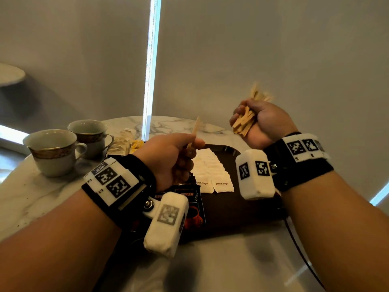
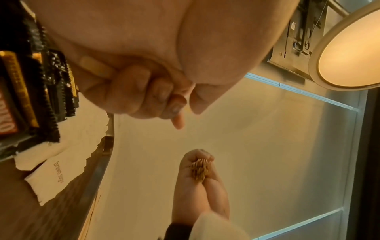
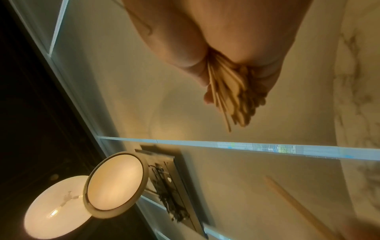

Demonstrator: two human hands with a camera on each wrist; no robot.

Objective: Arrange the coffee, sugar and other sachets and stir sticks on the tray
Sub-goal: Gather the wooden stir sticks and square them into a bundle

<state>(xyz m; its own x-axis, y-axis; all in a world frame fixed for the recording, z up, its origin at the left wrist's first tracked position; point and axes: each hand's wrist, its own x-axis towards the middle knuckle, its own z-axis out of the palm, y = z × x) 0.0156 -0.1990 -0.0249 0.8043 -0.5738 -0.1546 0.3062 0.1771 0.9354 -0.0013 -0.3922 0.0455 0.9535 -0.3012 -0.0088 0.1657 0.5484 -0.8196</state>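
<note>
- Grey roller blinds and a bright strip of window back a white marble worktop (image 1: 52, 192) carrying a dark brown rectangular tray (image 1: 231, 209), the landmark for what follows.
- Above the tray's far right corner, the right hand (image 1: 259, 121) is fisted round a thick bundle of pale wooden stir sticks (image 1: 245, 123), ends fanning out at both sides of the fist; likely a reserve to draw from.
- Over the tray's far left part, the left hand (image 1: 174, 157) pinches a single pale wooden stir stick (image 1: 194, 131) between thumb and curled fingers, held upright, probably singled out for placing.
- On the tray under the left hand lie white paper brown-sugar sachets (image 1: 223, 183) fanned in overlapping rows, with black Kopiko coffee sachets (image 1: 189, 205) on the tray's near left, so each label shows.
- Left of the tray stand two white gold-banded teacups (image 1: 54, 152), with crumpled pale sachets (image 1: 122, 142) between them and the tray, seemingly still unsorted.
- No sticks show on the tray yet; its right part lies bare, a likely spot.
</note>
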